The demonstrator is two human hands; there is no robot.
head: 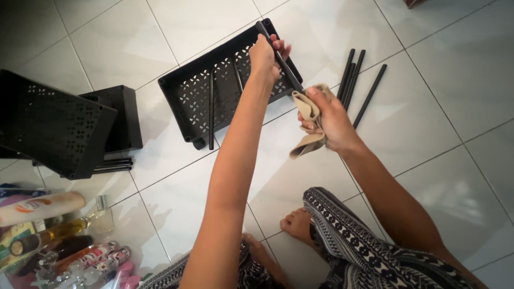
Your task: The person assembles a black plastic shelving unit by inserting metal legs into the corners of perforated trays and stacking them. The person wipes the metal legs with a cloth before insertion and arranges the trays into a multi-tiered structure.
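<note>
My left hand (265, 53) grips the upper part of a thin black rod (286, 69), which slants down to the right above a black perforated tray (187, 96). My right hand (326, 120) holds a beige cloth (306, 144) wrapped around the rod's lower end. Two more black rods (211, 112) lie inside the tray. The tray rests flat on the white tiled floor (428, 107).
Several loose black rods (356, 80) lie on the floor right of the tray. Two more black perforated trays (59, 126) are stacked at the left, with rods beneath them. Bottles and tubes (53, 225) crowd the lower left. My feet (294, 222) and patterned trousers are below.
</note>
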